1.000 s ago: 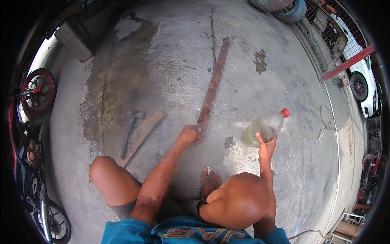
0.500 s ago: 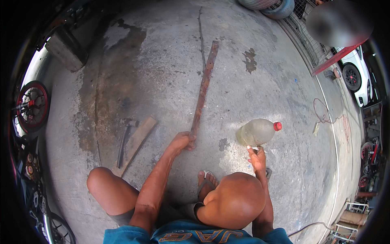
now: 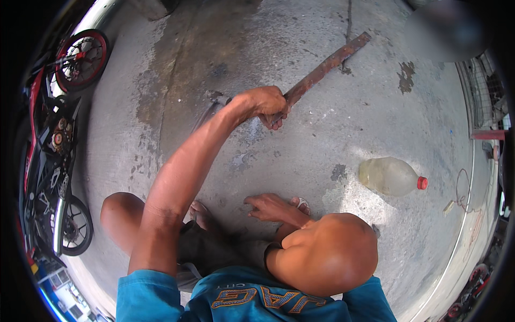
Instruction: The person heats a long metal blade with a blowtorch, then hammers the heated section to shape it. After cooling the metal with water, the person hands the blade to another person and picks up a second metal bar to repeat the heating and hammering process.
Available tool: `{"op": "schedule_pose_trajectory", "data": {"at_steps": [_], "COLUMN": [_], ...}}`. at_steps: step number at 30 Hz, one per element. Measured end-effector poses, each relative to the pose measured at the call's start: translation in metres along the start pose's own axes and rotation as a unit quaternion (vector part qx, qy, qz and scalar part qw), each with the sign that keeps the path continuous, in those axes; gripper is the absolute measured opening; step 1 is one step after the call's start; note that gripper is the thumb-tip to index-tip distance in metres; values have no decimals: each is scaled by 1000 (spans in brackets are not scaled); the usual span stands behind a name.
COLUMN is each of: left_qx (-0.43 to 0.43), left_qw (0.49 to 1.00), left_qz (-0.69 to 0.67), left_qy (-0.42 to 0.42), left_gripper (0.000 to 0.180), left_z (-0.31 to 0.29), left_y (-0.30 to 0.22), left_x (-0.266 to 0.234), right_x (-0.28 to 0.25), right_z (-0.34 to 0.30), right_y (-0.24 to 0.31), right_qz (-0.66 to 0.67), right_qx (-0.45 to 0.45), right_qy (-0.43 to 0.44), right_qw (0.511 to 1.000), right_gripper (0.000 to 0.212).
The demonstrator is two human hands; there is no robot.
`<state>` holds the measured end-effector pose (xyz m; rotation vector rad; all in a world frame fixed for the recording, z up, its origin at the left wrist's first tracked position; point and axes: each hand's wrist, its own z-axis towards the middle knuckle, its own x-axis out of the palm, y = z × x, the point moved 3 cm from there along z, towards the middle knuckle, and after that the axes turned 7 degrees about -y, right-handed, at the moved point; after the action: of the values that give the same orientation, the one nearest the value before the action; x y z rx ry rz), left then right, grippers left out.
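Note:
My left hand (image 3: 266, 104) is closed round the near end of a long, flat, rusty metal bar (image 3: 327, 67). The bar points away to the far right; I cannot tell whether its far end touches the floor. Partly hidden behind my left forearm is a hammer (image 3: 206, 114). Low in front of me, between my knees, my right hand (image 3: 271, 207) has its fingers stretched out to the left and holds nothing visible. A large cloudy plastic bottle (image 3: 387, 176) with a red cap lies on its side to the right, apart from both hands.
The concrete floor (image 3: 300, 155) has damp, dark patches at the far left. A thin stick (image 3: 350, 19) lies near the bar's far end. A red and black motorcycle (image 3: 59, 139) stands along the left. At the right are wire mesh (image 3: 488, 88) and a loose thin cord (image 3: 462, 188).
My left hand has moved forward with the bar, which now slants further right. My right hand has left the bottle and come in between my knees. The view has turned.

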<state>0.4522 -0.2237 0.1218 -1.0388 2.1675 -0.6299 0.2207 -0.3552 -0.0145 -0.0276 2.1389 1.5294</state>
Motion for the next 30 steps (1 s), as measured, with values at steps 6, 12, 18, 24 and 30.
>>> {"op": "schedule_pose_trajectory", "data": {"at_steps": [6, 12, 18, 24, 30], "left_qx": [-26, 59, 145, 143, 113], "left_qw": [986, 829, 660, 716, 795], "left_qz": [142, 478, 574, 536, 456], "left_qy": [-86, -284, -463, -424, -384], "left_gripper": [22, 18, 45, 41, 35], "left_z": [-75, -101, -114, -109, -105], "left_y": [-33, -38, -18, -8, 3], "left_x": [-85, -80, -45, -32, -32], "right_x": [-4, -66, -84, -89, -91], "right_z": [55, 200, 282, 294, 288], "right_y": [18, 56, 28, 12, 20], "right_qz": [50, -50, -137, -117, -4], "right_qx": [-37, -99, 52, 91, 95], "right_qy": [11, -186, -157, -164, -184], "right_qw": [998, 976, 977, 975, 978], "right_gripper": [36, 35, 40, 47, 56]}}
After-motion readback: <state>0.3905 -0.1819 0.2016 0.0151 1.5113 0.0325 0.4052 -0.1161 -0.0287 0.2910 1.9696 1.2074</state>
